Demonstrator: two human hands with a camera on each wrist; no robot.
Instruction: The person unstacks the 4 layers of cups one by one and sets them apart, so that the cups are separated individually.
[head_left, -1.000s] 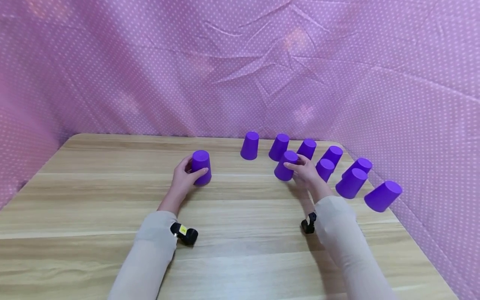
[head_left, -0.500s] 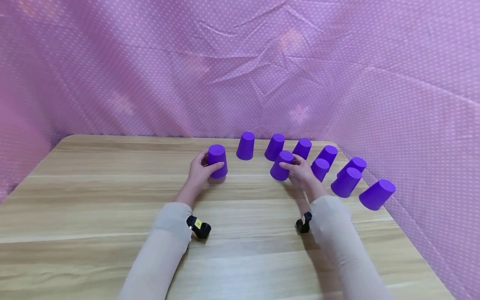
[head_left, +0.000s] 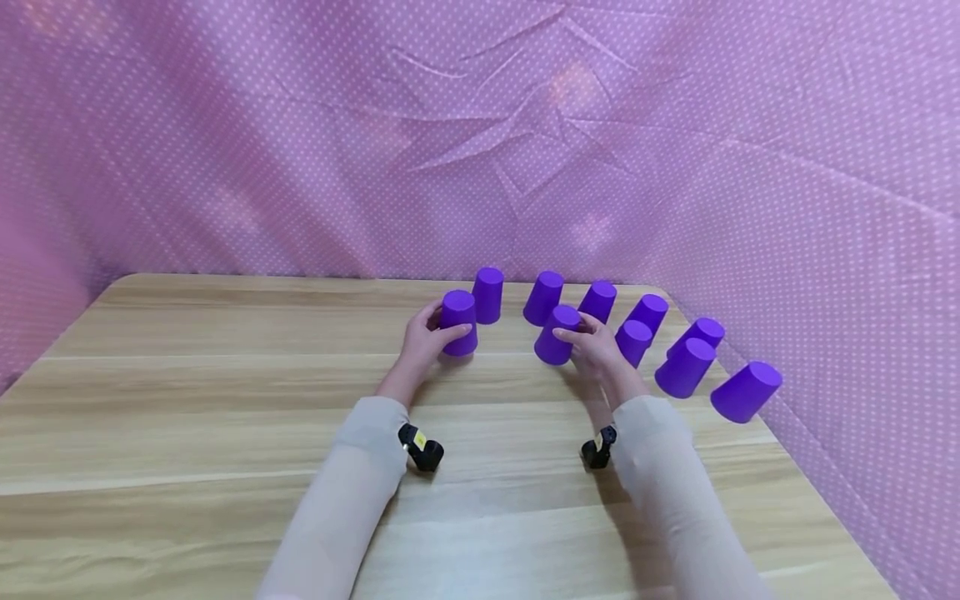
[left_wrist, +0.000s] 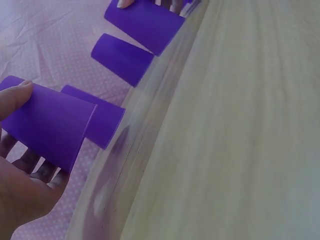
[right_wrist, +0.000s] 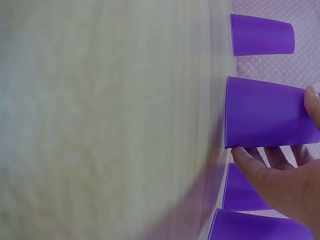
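Note:
My left hand [head_left: 422,340] grips an upside-down purple cup [head_left: 459,325], thumb on the near side and fingers behind. In the left wrist view, that held cup [left_wrist: 50,125] has its rim a little off the tabletop. To the right, my right hand [head_left: 600,348] holds a second upside-down purple cup [head_left: 557,337] by its side. The right wrist view shows this cup [right_wrist: 270,112] with its rim close to the table; whether it touches cannot be told. Just behind the left hand's cup stands another purple cup [head_left: 489,296], partly covered by it.
More upside-down purple cups stand at the back and right: one cup [head_left: 543,298] behind the hands, one cup [head_left: 633,342] beside the right hand, and an outermost cup [head_left: 746,392]. The wooden table [head_left: 225,400] meets a pink dotted cloth [head_left: 337,167] behind.
My left hand has carried its cup rightward and slightly back, towards the cup in the right hand. The right hand stays in place on its cup; the view has turned slightly.

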